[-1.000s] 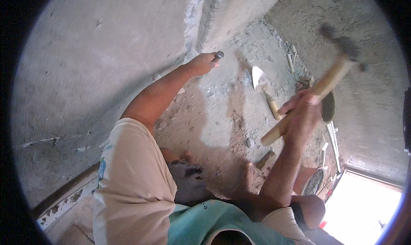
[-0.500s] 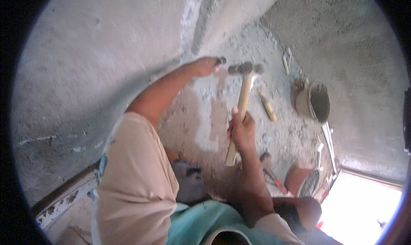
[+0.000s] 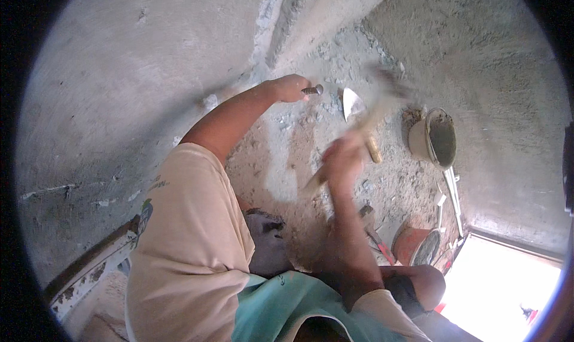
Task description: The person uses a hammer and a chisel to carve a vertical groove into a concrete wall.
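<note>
My left hand (image 3: 291,88) is closed around a dark metal chisel (image 3: 313,90) by the foot of the left wall. The chisel's round struck end points right, and its tip is hidden behind the hand. My right hand (image 3: 345,161) grips the wooden handle of a hammer (image 3: 373,113). The hammer is smeared by motion, its head up and right of the hand, well apart from the chisel. Beneath it on the floor lies a trowel (image 3: 353,103) with a bright blade and a wooden handle, partly covered by the hammer.
A mortar-stained bucket (image 3: 421,140) stands by the right wall, with long white strips (image 3: 454,201) near it. Closer to me sit a reddish bucket (image 3: 408,245) and a red-handled tool (image 3: 382,249). Rubble (image 3: 335,61) litters the floor. Bright light fills an opening (image 3: 502,288) at lower right.
The hammer has swung rightward, away from the chisel, with its handle now tilted to the right. The trowel's blade has come into sight. My left hand stays nearly in place.
</note>
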{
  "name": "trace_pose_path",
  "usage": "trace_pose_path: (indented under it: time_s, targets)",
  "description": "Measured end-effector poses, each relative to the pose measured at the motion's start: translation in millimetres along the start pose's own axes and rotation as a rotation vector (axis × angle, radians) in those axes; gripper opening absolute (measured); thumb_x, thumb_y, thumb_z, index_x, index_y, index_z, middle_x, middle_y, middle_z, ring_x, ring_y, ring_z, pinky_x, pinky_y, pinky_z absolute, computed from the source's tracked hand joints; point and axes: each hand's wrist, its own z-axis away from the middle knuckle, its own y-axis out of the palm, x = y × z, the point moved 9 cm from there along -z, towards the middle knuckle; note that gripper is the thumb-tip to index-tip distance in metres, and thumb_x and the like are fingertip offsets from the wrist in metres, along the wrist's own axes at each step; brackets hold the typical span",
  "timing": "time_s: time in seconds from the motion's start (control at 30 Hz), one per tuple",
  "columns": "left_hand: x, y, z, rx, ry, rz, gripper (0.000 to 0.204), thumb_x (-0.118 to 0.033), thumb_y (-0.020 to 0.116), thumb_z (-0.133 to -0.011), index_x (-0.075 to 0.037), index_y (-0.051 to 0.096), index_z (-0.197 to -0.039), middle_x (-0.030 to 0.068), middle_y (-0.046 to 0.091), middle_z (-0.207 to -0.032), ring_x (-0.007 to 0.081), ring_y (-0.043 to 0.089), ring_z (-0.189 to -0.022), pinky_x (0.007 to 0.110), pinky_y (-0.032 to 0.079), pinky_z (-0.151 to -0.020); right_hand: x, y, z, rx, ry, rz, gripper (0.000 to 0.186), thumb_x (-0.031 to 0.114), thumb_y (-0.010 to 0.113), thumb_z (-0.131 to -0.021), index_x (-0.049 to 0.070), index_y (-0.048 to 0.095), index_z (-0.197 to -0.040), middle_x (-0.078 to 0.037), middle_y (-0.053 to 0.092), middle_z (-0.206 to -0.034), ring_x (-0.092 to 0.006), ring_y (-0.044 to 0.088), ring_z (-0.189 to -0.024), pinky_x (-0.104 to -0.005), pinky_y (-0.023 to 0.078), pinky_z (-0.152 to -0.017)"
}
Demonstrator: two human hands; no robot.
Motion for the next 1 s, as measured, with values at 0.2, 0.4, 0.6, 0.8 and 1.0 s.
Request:
trace_pose_path:
  time_s: [0.2,0.4,0.6,0.8,1.0]
  targets:
    - [-2,49,2,0.067,0.093,-0.064,0.031,-0.019,0.061,-0.079,-0.005,0.058,-0.105,0.0212,0.061,-0.101,0.0363,0.057,-0.097,0.043,0.044,-0.084,-29,-7,34,0.297,0.399,-0.029,0.042,0.043,0.044,-0.093,0.003,0.049,-0.083,-0.003,0.047,-0.058,-0.0123,0.047,-0.043,-0.0277,0.039,-0.039]
    - [10,4,8,-0.011,-0.063,-0.083,0.030,-0.017,0.060,-0.080,-0.003,0.053,-0.105,0.0205,0.061,-0.096,0.0375,0.058,-0.094,0.044,0.044,-0.080,109,-79,-21,-0.033,-0.137,-0.303,0.039,0.041,0.042,-0.094,0.003,0.045,-0.086,-0.005,0.049,-0.058,-0.0129,0.049,-0.042,-0.0258,0.040,-0.037]
    - [7,10,7,0.034,-0.010,-0.038,0.034,-0.020,0.062,-0.079,-0.006,0.054,-0.109,0.0204,0.061,-0.098,0.0368,0.057,-0.096,0.044,0.044,-0.081,23,-24,-5,-0.084,-0.013,-0.118,0.042,0.040,0.040,-0.094,0.004,0.048,-0.073,-0.005,0.050,-0.054,-0.0146,0.050,-0.043,-0.0293,0.040,-0.039]
    - [23,15,12,0.011,0.014,-0.100,0.034,-0.022,0.057,-0.082,-0.007,0.055,-0.112,0.0214,0.060,-0.105,0.0375,0.056,-0.101,0.045,0.043,-0.085,-54,25,40,0.338,0.423,-0.077,0.041,0.042,0.046,-0.092,0.003,0.046,-0.082,-0.004,0.047,-0.059,-0.0128,0.046,-0.041,-0.0277,0.039,-0.037]
    - [69,-33,32,-0.128,-0.278,0.071,0.017,-0.019,0.057,-0.082,-0.004,0.054,-0.090,0.0140,0.061,-0.079,0.0274,0.060,-0.074,0.040,0.044,-0.063,-24,-1,39,0.305,0.400,-0.125,0.041,0.043,0.047,-0.092,0.004,0.046,-0.078,-0.003,0.047,-0.059,-0.0124,0.046,-0.042,-0.0267,0.038,-0.037]
